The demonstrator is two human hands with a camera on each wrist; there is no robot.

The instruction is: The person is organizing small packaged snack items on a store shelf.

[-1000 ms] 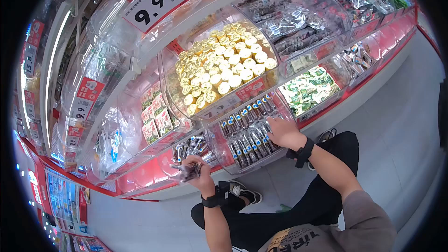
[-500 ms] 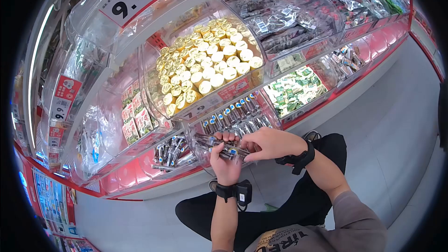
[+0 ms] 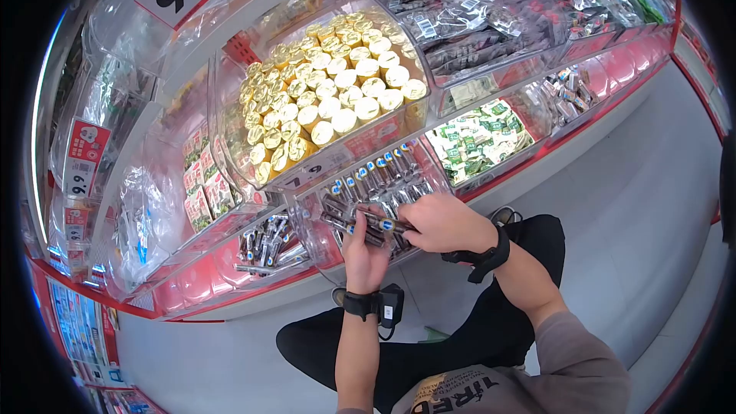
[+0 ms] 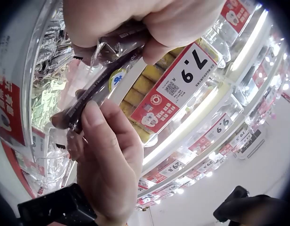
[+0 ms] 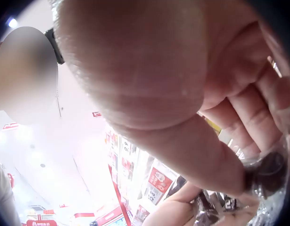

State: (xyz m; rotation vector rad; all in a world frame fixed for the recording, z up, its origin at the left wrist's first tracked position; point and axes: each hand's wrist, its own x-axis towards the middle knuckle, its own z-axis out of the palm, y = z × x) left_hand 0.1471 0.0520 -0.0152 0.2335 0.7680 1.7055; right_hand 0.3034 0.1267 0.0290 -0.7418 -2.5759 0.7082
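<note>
My left hand (image 3: pixel 365 257) grips several dark snack sticks (image 3: pixel 354 224) in clear wrappers, held slantwise over the low bin, thumb on the near side. My right hand (image 3: pixel 448 222) comes in from the right and pinches the end of one stick (image 3: pixel 387 225). In the left wrist view this dark stick (image 4: pixel 95 92), with a small oval label, runs from my left hand (image 4: pixel 145 23) to the thumb and fingers of my right hand (image 4: pixel 112 150). My right hand (image 5: pixel 135 70) fills much of the right wrist view, with part of my left hand (image 5: pixel 175 207) below.
Similar sticks stand in rows in a clear bin (image 3: pixel 433 172) under the hands. Loose sticks (image 3: pixel 268 245) lie in a bin on the left. Gold-topped rolls (image 3: pixel 330 100) fill the bin above, beside dark packs (image 3: pixel 475 38). Green-white packets (image 3: pixel 479 142) lie right. Crossed legs (image 3: pixel 322 360) are below.
My right hand has left the rows of sticks and met my left hand, which moved right with its sticks. In the last half second the view has shifted slightly, while the right hand keeps its pinch.
</note>
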